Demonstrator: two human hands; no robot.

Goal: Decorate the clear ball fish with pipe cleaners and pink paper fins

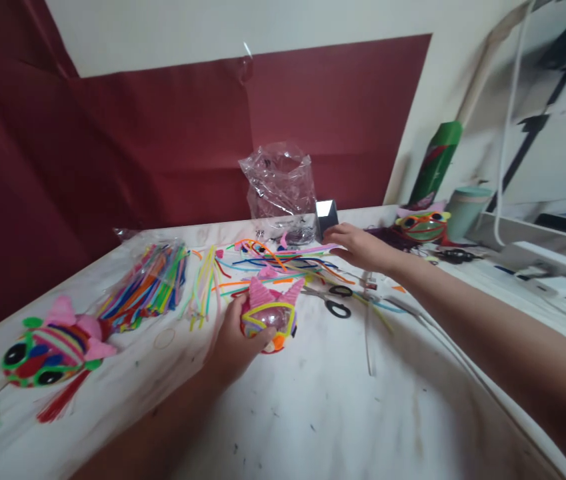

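Observation:
My left hand (235, 340) is closed around a small fish-shaped craft (270, 317). It has a clear plastic body, yellow and orange pipe-cleaner trim and pink ear-like fins. Farther back, my right hand (357, 245) reaches out with its fingers extended beside a small dark device (327, 217) with a bright patch; whether they touch is unclear. Loose pipe cleaners (297, 262) in many colours lie between my hands and behind the craft. Black-handled scissors (330, 300) rest just right of it, blades apart.
A finished-looking fish craft (53, 347) with a red tassel lies at left, beside a bag of pipe cleaners (150, 283). Behind stands a clear plastic bag (283, 190). Another fish craft (420, 227), a green can (437, 163) and a mint cup (467, 210) occupy the back right.

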